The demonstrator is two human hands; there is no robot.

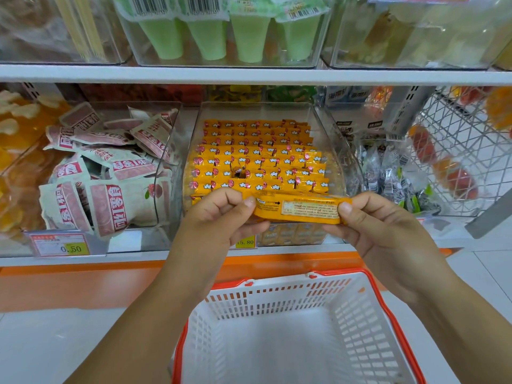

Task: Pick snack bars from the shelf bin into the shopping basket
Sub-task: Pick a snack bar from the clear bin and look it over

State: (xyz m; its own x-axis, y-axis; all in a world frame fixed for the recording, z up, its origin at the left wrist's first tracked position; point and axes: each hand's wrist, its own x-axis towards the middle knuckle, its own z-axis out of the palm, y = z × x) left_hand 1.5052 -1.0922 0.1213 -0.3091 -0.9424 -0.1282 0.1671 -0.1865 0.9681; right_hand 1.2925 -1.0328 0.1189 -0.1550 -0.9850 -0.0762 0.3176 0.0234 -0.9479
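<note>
Both hands, left hand [219, 214] and right hand [379, 228], pinch the snack bar [297, 207] at its ends, its long axis left-right, directly above the near shopping basket [277, 300].

snack bar [299, 207]: both ends covered by left hand [219, 217] and right hand [382, 225], back-label print too small to read | price tag [245, 241]: left part behind the left hand | basket [277, 297]: near side cut off at bottom edge | green cups [249, 37]: tops cropped at top edge
</note>
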